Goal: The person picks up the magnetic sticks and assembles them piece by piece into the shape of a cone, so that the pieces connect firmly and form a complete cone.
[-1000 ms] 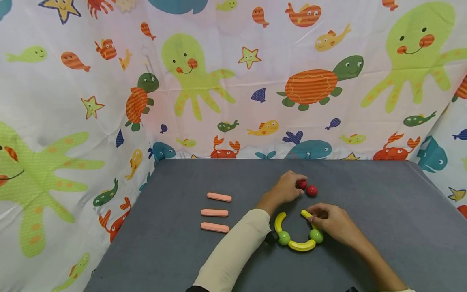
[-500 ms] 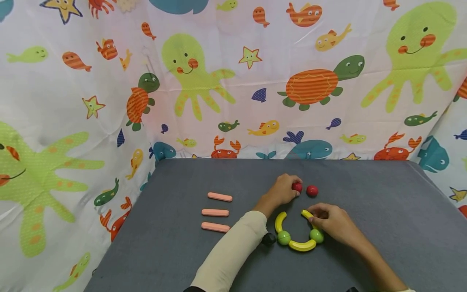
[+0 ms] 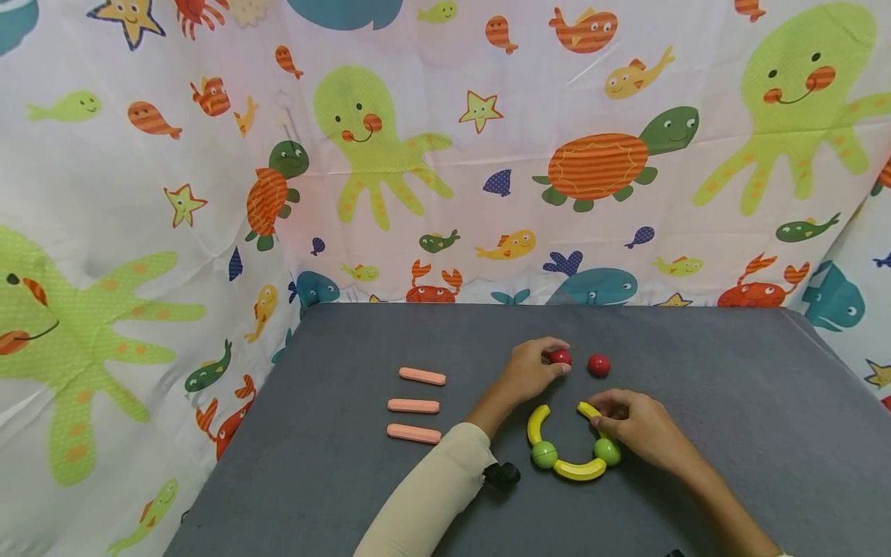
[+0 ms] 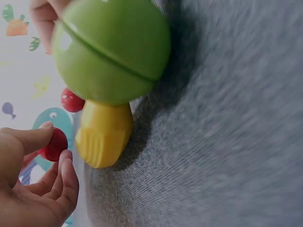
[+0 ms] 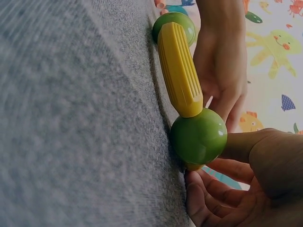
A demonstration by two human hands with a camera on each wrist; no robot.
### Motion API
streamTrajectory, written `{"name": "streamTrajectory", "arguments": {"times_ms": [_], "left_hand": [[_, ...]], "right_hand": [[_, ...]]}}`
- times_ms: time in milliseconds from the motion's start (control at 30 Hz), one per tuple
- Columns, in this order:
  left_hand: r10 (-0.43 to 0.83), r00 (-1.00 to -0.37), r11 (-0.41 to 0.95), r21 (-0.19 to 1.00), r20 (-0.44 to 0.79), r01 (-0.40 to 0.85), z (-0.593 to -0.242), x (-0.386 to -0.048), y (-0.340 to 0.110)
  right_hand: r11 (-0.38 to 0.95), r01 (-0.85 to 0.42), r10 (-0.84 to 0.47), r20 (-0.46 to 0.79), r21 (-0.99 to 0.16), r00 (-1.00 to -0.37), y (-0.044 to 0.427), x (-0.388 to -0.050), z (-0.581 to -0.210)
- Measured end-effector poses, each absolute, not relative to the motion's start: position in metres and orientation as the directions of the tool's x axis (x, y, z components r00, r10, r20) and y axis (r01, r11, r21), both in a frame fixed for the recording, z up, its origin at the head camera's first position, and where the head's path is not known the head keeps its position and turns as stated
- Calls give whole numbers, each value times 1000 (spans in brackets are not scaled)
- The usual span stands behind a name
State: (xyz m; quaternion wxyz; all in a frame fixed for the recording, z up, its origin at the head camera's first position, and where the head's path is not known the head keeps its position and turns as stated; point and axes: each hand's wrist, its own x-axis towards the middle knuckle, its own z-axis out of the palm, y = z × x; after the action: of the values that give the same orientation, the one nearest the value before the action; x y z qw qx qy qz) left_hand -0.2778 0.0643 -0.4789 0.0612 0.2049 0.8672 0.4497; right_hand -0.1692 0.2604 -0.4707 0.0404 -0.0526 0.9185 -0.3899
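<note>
My left hand (image 3: 529, 373) pinches a red ball (image 3: 560, 357) between thumb and fingers; the left wrist view shows the same grip on the ball (image 4: 55, 144). A second red ball (image 3: 599, 365) lies to its right on the table. My right hand (image 3: 636, 424) holds the right-hand yellow curved piece (image 3: 588, 410), its fingertips low at the table. That piece meets a green ball (image 3: 607, 452), followed by a bottom yellow piece (image 3: 580, 470), another green ball (image 3: 544, 454) and a left yellow piece (image 3: 537, 425), forming a ring open at the far side.
Three pink sticks (image 3: 414, 433) lie in a column on the left of the grey table (image 3: 327, 464). Behind the table hangs a curtain (image 3: 445, 178) printed with sea animals. The left forearm (image 3: 435, 487) reaches across between the sticks and the ring.
My left hand has moved left and slightly nearer with the red ball, widening its distance from the other red ball. My right hand stays at the yellow piece.
</note>
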Motion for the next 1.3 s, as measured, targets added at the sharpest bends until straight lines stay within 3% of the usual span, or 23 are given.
{"name": "streamTrajectory", "arguments": {"times_ms": [467,867,1300], "left_hand": [[428,-897,335,903,108,268,-473,-238,29],[434,-894,347,896,109,278,-472,-212,17],[395,-914,325,916,96,236,-480,-211,17]], "right_hand": [[710,-55,-126,-50,-702,-991,259,-169,-471],[699,-50,-122,-50,-713,-991,257,-168,-471],[706,-43,-109,-48,-707,-993,256,-168,-472]]}}
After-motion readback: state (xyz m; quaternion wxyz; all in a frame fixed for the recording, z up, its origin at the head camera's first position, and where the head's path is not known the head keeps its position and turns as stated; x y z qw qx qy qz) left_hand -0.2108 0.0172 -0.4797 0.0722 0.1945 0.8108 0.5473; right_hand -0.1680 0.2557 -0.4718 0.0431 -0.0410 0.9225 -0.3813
